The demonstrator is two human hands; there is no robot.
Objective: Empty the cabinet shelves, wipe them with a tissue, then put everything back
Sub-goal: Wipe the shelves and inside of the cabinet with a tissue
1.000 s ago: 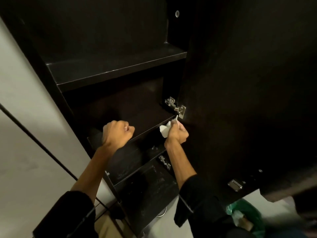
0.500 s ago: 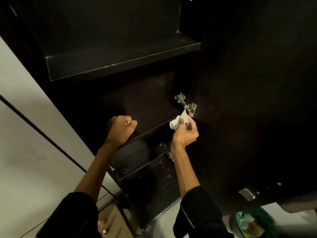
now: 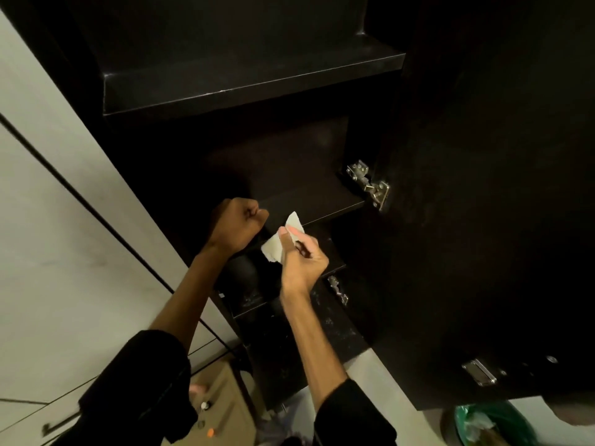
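Both hands work: left hand (image 3: 237, 226) fisted at the shelf (image 3: 309, 201) edge, seemingly empty, right hand (image 3: 302, 257) pinching the tissue (image 3: 279, 244) just below it, so I should flatten it and sweep slowly into the corners.

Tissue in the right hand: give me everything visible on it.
The tissue is a small white sheet of soft, thin paper, crumpled and folded, one pointed corner sticking up. The right hand pinches it between thumb and fingers, covering its right part. It is held in front of the dark cabinet shelf edge, just right of the closed left hand. Whether it touches the shelf is unclear.
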